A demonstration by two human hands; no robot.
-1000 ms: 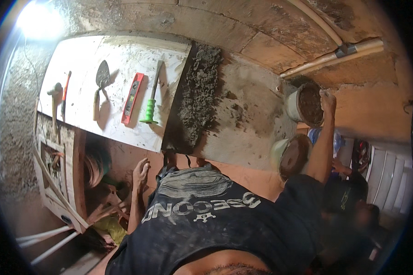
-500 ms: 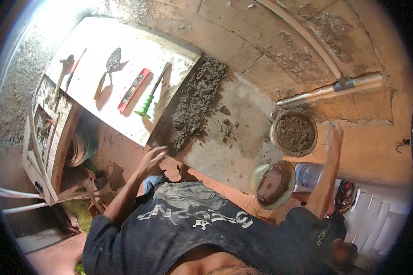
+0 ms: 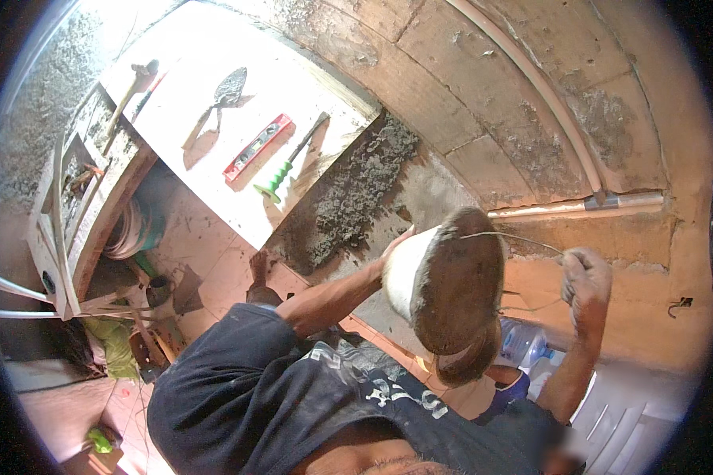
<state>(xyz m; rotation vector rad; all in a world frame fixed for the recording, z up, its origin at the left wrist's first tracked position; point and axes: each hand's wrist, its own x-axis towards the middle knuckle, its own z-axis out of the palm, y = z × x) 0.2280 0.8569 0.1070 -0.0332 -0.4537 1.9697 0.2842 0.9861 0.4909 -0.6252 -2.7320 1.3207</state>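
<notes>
- The bucket (image 3: 444,277) is lifted and tipped on its side in front of the chest, its mortar-caked base turned toward the camera and its white wall to the left.
- The left hand (image 3: 396,247) is pressed flat against that white wall near the upper left edge, fingers spread open along it (only part of the hand shows).
- The right hand (image 3: 585,279) is closed in a fist around the thin wire handle (image 3: 515,237), which runs from the bucket's top edge across to it.
- Behind the bucket, a pile of grey mortar (image 3: 356,190) lies on a dark board (image 3: 420,190), beside the white tabletop (image 3: 214,103).
- On the tabletop lie a trowel (image 3: 223,93), a red level (image 3: 257,148) and a chisel with a green grip (image 3: 289,162), all well apart from the hands.
- A hammer (image 3: 131,87) lies near the tabletop's far left edge.
- A white pipe (image 3: 547,103) runs down the block wall to the right (it meets a second pipe near the right hand).
- A clear water bottle (image 3: 523,344) stands low, just under the right forearm.
</notes>
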